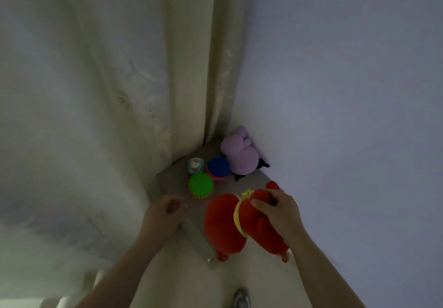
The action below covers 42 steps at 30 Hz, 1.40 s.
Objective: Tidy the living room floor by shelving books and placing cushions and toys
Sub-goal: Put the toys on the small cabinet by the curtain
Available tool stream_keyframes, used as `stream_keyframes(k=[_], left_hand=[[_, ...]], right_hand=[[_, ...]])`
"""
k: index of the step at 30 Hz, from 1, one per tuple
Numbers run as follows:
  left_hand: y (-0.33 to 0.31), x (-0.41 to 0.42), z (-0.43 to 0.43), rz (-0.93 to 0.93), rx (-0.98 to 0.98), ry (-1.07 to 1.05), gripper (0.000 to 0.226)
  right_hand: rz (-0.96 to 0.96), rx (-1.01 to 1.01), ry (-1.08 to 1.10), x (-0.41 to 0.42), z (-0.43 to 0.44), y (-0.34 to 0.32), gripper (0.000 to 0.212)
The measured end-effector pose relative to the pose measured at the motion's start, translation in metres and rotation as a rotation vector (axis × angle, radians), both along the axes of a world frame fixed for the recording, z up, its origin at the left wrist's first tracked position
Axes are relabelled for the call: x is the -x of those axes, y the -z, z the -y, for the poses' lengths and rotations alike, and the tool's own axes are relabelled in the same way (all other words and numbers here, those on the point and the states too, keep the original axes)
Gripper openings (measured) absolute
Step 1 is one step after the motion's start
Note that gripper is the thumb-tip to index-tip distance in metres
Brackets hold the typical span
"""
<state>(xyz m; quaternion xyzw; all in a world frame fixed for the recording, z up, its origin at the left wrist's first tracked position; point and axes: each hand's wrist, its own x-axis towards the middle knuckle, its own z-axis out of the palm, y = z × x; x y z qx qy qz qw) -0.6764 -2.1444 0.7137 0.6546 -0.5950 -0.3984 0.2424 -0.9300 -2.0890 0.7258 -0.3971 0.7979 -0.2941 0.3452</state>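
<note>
text: none legible | labels: none | signs: none

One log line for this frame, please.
right hand grips red plush toy | left hand empty | corner: purple plush, blue ball, green spiky ball

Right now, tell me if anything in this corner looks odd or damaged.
Nothing stands out. The purple plush toy, blue ball, green spiky ball and small round toy sit bunched in the corner; the right hand grips the red plush toy, not yet set down.
</note>
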Motion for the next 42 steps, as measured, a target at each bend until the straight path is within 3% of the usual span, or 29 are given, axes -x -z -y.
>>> stream_keyframes(k=[9,32,42], left_hand=[[0.011,0.046,-0.009,0.015,-0.067,-0.294,0.010],[0.070,0.115,-0.020,0.172,-0.241,-0.510,0.021],[0.087,0.129,0.008,0.179,-0.250,-0.538,0.022]], right_hand=[[0.039,-0.078,-0.275,0.050,0.073,0.023,0.042],[0.051,-0.288,-0.607,0.103,0.156,0.142,0.045],[0.128,-0.316,-0.486,0.130,0.214,0.185,0.049]])
